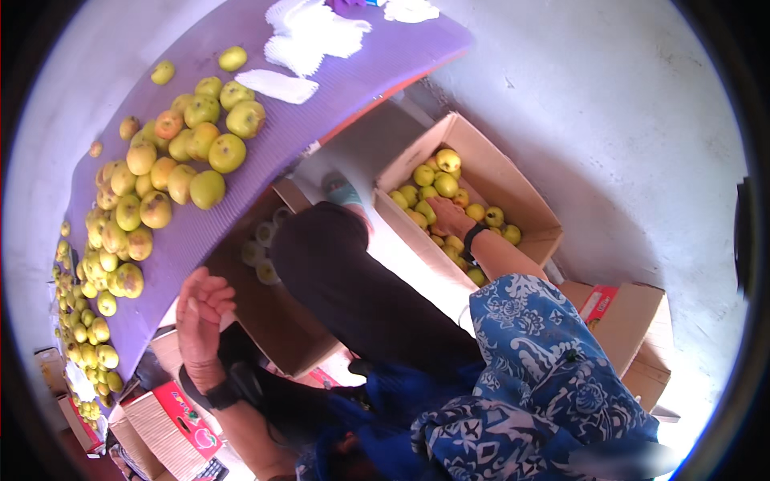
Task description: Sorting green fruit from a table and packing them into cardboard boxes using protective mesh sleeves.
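My right hand (451, 217) reaches down into an open cardboard box (505, 174) and rests among yellow-green apples (446, 184). Its fingertips are partly hidden between the fruit, so I cannot tell whether they grip one. My left hand (204, 315) is raised beside the table edge, palm turned inward, fingers loosely bent and apart, with nothing in it. Close to it, a second open cardboard box (289, 327) stands low, partly covered by my leg. Inside that box, several apples in white foam nets (266, 234) sit at the far end.
A table with a ribbed purple cover (289, 123) curves along the left, bearing many blemished apples (227, 153). White foam nets (313, 36) lie at its far end. A red-printed carton (174, 421) stands lower left. More cardboard boxes (625, 324) stand right, by the wall (601, 150).
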`<act>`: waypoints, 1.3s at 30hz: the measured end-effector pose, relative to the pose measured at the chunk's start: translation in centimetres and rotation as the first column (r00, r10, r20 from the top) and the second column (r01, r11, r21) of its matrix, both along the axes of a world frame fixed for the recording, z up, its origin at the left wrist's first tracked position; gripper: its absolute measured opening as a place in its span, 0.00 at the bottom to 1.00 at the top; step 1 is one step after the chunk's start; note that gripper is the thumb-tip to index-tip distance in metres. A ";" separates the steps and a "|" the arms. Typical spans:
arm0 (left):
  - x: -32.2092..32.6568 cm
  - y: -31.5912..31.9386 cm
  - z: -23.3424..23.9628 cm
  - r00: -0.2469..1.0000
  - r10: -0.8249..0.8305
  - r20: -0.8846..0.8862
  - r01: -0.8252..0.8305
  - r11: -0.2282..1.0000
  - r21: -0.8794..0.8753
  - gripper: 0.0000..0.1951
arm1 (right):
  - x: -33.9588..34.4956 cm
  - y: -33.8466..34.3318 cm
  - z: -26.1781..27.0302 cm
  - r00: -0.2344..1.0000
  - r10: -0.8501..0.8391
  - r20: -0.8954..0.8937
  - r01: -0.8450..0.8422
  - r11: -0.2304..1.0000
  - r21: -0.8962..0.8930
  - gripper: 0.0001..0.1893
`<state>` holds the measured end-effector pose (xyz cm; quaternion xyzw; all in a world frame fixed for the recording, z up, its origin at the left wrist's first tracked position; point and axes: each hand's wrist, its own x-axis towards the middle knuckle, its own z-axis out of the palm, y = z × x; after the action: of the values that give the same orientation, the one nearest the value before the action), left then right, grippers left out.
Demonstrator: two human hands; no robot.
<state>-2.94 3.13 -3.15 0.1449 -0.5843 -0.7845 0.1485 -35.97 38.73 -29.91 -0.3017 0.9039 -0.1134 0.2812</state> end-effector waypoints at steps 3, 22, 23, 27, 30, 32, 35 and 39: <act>-0.4 0.7 -0.1 1.000 0.009 0.006 -0.009 1.000 0.009 0.29 | 0.1 -0.5 -1.4 0.999 0.030 -0.042 -0.032 0.999 -0.036 0.28; -1.6 2.2 1.1 0.982 -0.024 0.190 0.025 1.000 -0.006 0.25 | -0.2 -1.5 -3.8 0.970 0.009 -0.242 -0.023 0.998 -0.057 0.26; -1.6 2.2 1.2 0.979 -0.024 0.201 0.027 1.000 -0.012 0.25 | -0.1 -1.2 -3.8 0.969 0.012 -0.245 -0.027 0.998 -0.057 0.26; -1.6 1.9 0.4 0.985 -0.064 0.161 0.069 0.997 -0.028 0.24 | -0.6 0.6 -3.2 0.961 -0.100 -0.257 0.090 0.995 -0.050 0.30; -1.2 1.7 0.6 0.987 -0.034 0.156 0.039 0.999 -0.030 0.23 | -0.8 0.4 0.1 0.959 -0.225 -0.171 0.209 0.972 -0.103 0.31; -1.2 1.7 0.7 0.991 -0.046 0.127 0.048 0.999 -0.014 0.23 | -0.9 0.6 3.1 0.946 -0.312 -0.090 0.295 0.942 -0.159 0.32; -2.1 2.3 0.4 0.996 -0.051 0.070 0.052 0.999 -0.010 0.23 | -1.2 0.8 6.0 0.932 -0.326 0.157 0.361 0.833 -0.420 0.36; -3.5 3.5 -0.3 0.996 -0.088 0.002 0.088 0.996 0.034 0.21 | -0.4 -0.7 11.3 0.891 -0.269 0.365 0.443 0.691 -0.571 0.42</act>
<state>-6.46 6.66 -3.50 0.1229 -0.5769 -0.7999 0.1103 -36.42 38.00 -18.63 -0.1794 0.8078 -0.5047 0.2460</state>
